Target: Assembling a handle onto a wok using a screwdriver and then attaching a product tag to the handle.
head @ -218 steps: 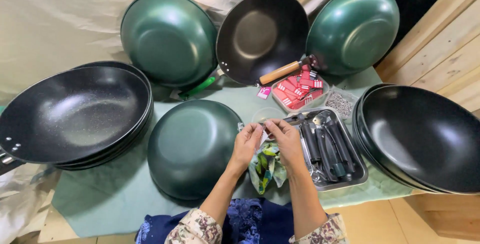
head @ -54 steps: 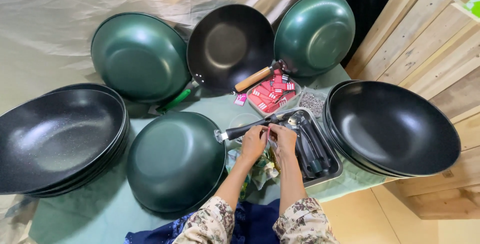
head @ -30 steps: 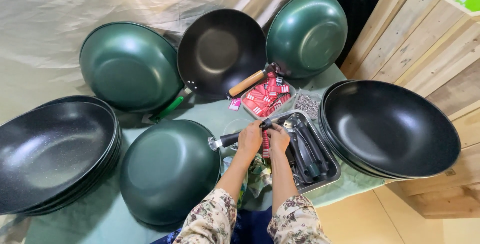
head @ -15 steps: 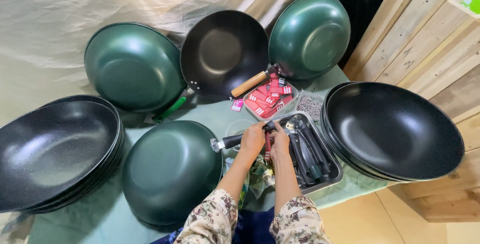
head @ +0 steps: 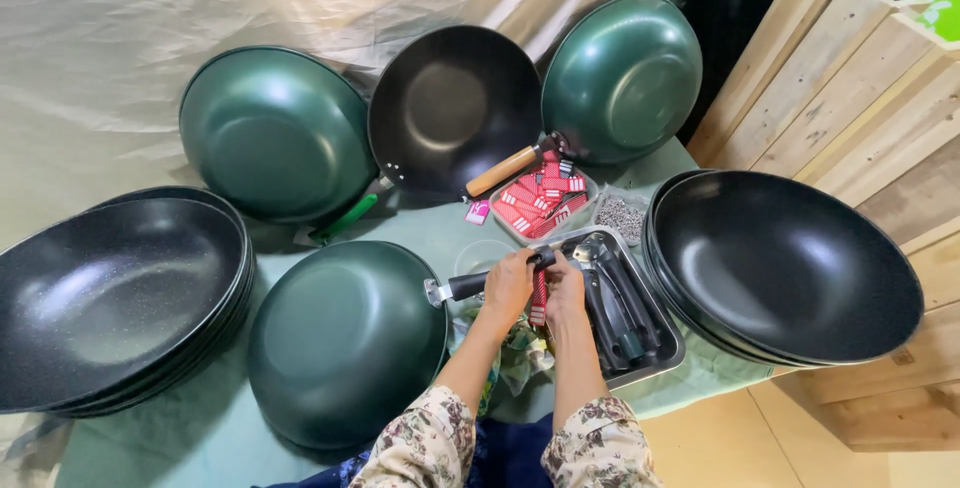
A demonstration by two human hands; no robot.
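My left hand (head: 509,286) grips a black pan handle (head: 468,285) with a metal bracket at its left end, held level just right of an upside-down green wok (head: 345,340). My right hand (head: 566,288) pinches the handle's right end, with a small red-and-white packet (head: 539,298) against its fingers. Both hands hover at the left edge of a metal tray (head: 662,360) that holds several more black handles (head: 617,305).
A stack of black woks (head: 105,298) lies at left, another stack (head: 790,263) at right. Two green woks (head: 272,133) (head: 622,76) and a black wok with a wooden handle (head: 452,106) lean against the back sheet. Red packets (head: 535,200) and a small dish of screws (head: 621,216) sit behind the tray. Wooden crates (head: 860,78) stand right.
My hands lifted a black handle out of the tray and now hold it between them near the green wok; my view drifted slightly.
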